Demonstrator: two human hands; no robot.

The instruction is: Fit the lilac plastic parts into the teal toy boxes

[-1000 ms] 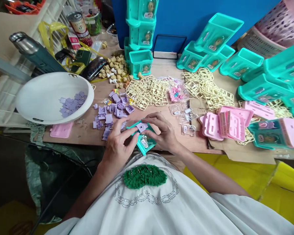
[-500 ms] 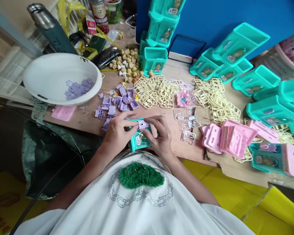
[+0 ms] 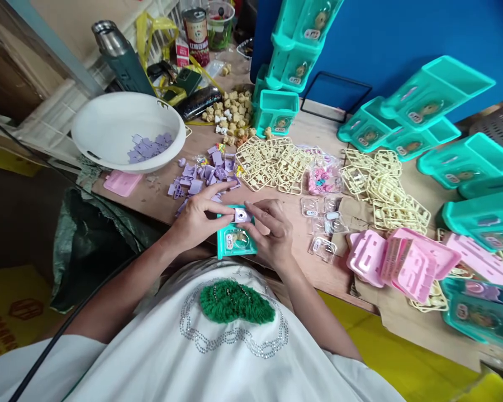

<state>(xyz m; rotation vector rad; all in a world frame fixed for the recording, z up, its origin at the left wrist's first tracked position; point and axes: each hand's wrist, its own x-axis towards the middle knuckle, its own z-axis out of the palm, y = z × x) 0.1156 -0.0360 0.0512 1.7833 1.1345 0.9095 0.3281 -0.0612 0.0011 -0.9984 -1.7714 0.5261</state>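
Note:
A small light-purple plastic piece (image 3: 242,215) with a dark round spot is pinched between my two hands. My left hand (image 3: 202,214) grips its left side between thumb and index finger, other fingers spread. My right hand (image 3: 271,228) holds its right side with thumb and fingertips. Just under the piece is a teal plastic box (image 3: 235,248) with a clear oval window and a tan figure behind it; it sits at the table edge close to my body. Whether the right hand's hidden fingers also touch the box, I cannot tell.
Loose purple parts (image 3: 190,178) lie beyond my left hand, near a white bowl (image 3: 88,131) holding purple pieces. Cream frames (image 3: 272,162), clear covers (image 3: 322,248) and pink trays (image 3: 364,259) spread to the right. Teal boxes (image 3: 440,92) stand stacked behind.
The camera view has shifted, so the table's things sit further right. My left hand's fingers have spread a little. The purple piece stays between both hands over the teal box.

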